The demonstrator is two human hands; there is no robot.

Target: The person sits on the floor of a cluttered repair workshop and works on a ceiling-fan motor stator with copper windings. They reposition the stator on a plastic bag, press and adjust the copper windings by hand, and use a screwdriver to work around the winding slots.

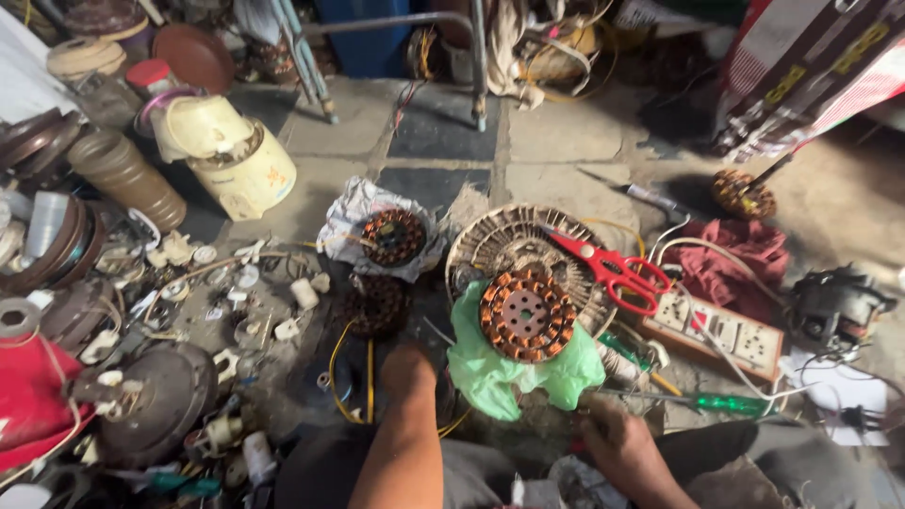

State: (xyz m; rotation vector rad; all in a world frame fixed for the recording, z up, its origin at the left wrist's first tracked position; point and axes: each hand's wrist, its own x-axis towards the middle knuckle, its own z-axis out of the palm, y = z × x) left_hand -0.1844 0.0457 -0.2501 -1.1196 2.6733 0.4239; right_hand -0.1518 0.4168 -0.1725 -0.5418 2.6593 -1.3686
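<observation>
A round copper-wound stator [526, 315] lies on a green plastic bag [514, 372] over a pale round cover [490, 247]. My left hand [407, 366] reaches down to the floor just left of the bag, its fingers hidden in a dark gap beside a yellow wire [369, 377]. My right hand [611, 435] rests low by the bag's right edge, fingers curled; I cannot tell whether it holds anything. Red-handled scissors [613, 267] lie on the cover's right side. A second stator [392, 236] sits on crumpled white paper, a dark third stator [375, 303] below it.
A green-handled screwdriver [731, 403] and a socket board [724, 332] lie to the right, with a red cloth [740, 253] behind. A cream appliance housing [236, 160], brown jars and round motor covers [156, 396] crowd the left among small white parts.
</observation>
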